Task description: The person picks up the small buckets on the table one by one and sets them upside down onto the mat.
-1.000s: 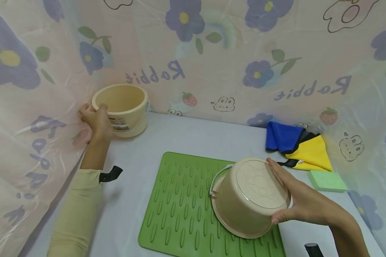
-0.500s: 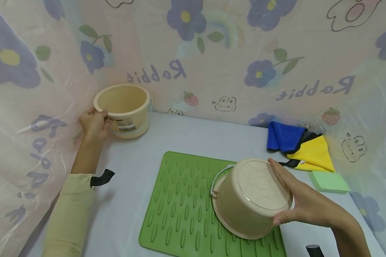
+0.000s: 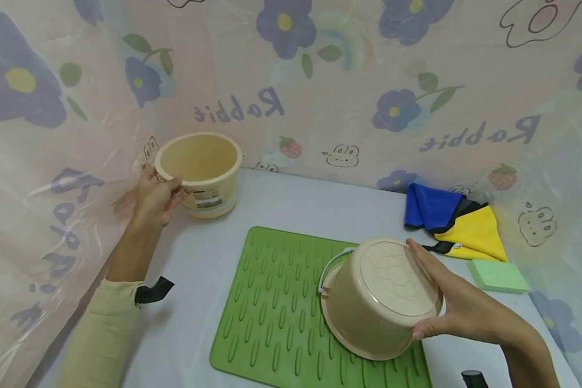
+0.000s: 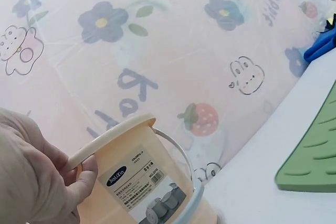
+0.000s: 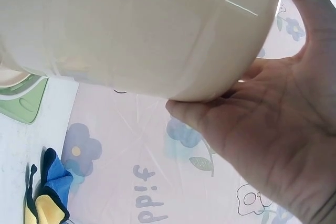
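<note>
At the back left, my left hand (image 3: 156, 198) pinches the rim of an upright cream bucket (image 3: 220, 191). In the left wrist view, the thumb and fingers grip that rim, and a printed label (image 4: 143, 184) and a pale handle (image 4: 191, 203) show on the bucket. My right hand (image 3: 465, 302) holds a beige bucket (image 3: 368, 312) by its base end, thumb on one side and fingers on the other. This bucket is turned over and tilted, its mouth down toward the green mat (image 3: 267, 302). In the right wrist view, its wall (image 5: 131, 30) fills the top, against the palm.
Blue and yellow cloths (image 3: 472, 231) with black trim lie at the back right. A light green sponge block (image 3: 499, 276) sits beside them. Printed plastic sheeting (image 3: 339, 108) closes off the back and sides of the white table (image 3: 300, 196).
My left hand has changed its hold on the cream bucket's rim, and the bucket has shifted right and toward me. The right hand and its beige bucket stay nearly still.
</note>
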The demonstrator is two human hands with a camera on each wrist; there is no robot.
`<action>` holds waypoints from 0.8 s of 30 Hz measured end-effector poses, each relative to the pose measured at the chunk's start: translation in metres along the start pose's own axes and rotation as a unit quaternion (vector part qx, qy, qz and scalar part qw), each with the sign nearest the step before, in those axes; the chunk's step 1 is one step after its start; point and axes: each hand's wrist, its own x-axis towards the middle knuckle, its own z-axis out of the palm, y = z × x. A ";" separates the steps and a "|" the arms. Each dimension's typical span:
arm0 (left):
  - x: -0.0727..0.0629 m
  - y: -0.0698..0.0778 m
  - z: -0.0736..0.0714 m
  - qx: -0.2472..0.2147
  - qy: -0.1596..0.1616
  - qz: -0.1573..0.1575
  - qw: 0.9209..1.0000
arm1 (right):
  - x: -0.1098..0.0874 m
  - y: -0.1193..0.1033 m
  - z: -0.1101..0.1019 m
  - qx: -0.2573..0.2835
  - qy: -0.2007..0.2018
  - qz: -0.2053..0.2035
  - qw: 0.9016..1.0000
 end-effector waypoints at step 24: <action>-0.038 -0.016 0.007 -0.025 -0.056 -0.040 0.997 | 0.000 -0.001 0.002 -0.002 0.006 -0.006 1.000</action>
